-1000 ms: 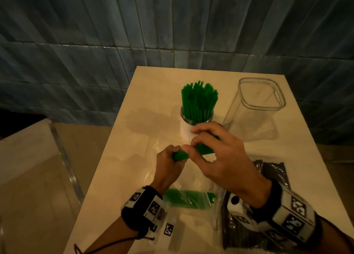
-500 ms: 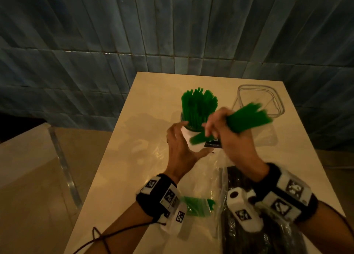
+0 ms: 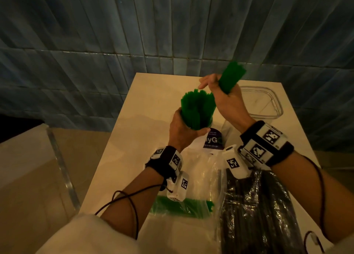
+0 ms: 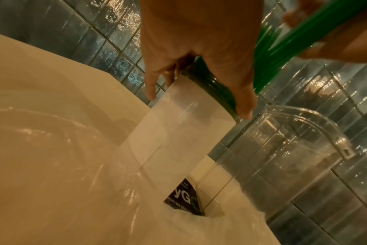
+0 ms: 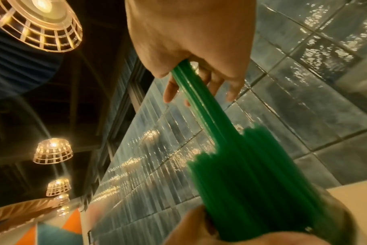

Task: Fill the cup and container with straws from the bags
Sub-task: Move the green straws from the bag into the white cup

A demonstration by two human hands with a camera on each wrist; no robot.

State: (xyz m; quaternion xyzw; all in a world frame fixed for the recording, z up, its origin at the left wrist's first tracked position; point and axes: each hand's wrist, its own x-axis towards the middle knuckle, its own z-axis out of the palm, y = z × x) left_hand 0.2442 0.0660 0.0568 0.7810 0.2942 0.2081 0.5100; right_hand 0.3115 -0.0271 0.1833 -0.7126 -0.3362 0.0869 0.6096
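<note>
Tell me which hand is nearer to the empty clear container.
Right. The right hand, gripping a straw bundle, hovers just left of the clear container; the left hand holds the cup farther left.

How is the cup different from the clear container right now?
The cup is packed with green straws; the clear container looks empty. The left hand grips the cup's rim; nothing touches the container. The cup carries a dark label; the container is plain and see-through with a squarish mouth. Both stand upright on the table.
</note>
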